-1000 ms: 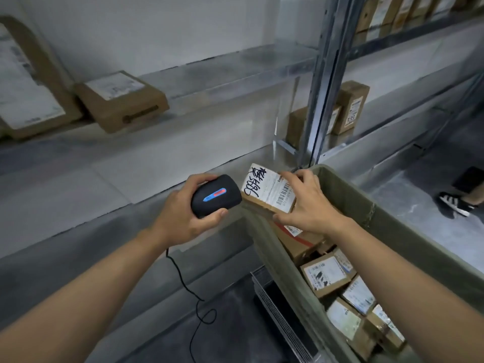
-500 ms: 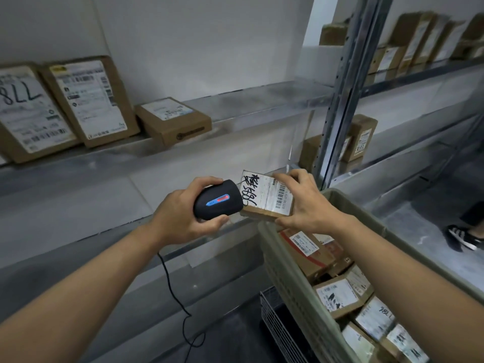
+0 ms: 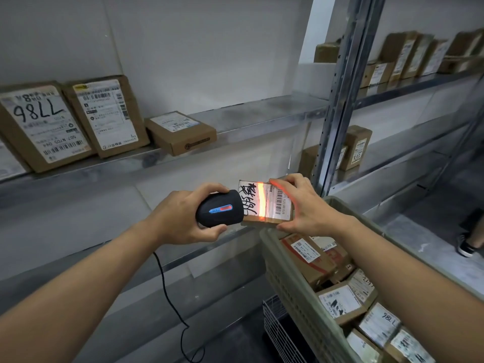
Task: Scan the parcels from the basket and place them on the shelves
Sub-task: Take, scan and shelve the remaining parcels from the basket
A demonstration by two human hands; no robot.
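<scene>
My left hand [image 3: 180,218] grips a black corded scanner [image 3: 220,208] with a blue and red stripe, its nose aimed right at a small cardboard parcel [image 3: 272,205]. My right hand [image 3: 303,205] holds that parcel by its top and bottom edges, label facing me, just above the basket's left corner. An orange scan beam runs down the label beside black handwriting. The grey-green basket [image 3: 293,286] at lower right holds several labelled parcels [image 3: 306,255]. Metal shelves [image 3: 256,113] run across in front of me.
Three parcels [image 3: 180,132] sit on the upper shelf at left, two of them leaning on the wall. More boxes [image 3: 356,148] stand on shelves beyond the steel upright [image 3: 340,100]. A wire rack [image 3: 277,328] is under the basket. Someone's shoe [image 3: 465,247] is at far right.
The scanner and parcel have risen together above the basket, and an orange beam now lights the label. The view has tilted up, showing more of the upper shelf.
</scene>
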